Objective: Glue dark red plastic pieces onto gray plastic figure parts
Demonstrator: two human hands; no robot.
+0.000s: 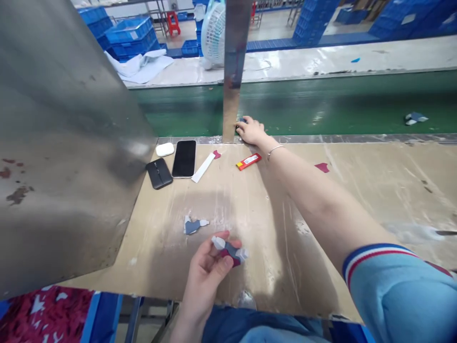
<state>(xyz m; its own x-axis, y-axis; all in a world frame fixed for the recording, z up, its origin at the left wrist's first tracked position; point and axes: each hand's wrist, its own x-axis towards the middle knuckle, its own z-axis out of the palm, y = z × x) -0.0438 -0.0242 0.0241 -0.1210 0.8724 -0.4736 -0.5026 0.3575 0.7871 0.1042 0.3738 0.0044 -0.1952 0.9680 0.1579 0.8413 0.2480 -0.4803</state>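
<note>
My left hand (210, 267) is closed around a small layered piece (231, 252) of grey, white and maroon, pinched between thumb and fingers above the near part of the table. My right hand (252, 129) reaches out to the near edge of the green conveyor belt (303, 109), beside the metal post. Its fingers curl over a small blue-grey piece (242, 120), mostly hidden by them. On the table, just beyond my left hand, lies a similar grey and white piece (193, 226). Another grey and white piece (415, 118) rides on the belt at the far right.
A metal post (233, 62) and a big metal panel (64, 133) border the table (257, 205). On it lie a phone (184, 159), black case (159, 173), white case (164, 149), white strip (203, 167), red packet (249, 161) and maroon scrap (322, 167). A fan (214, 35) stands behind.
</note>
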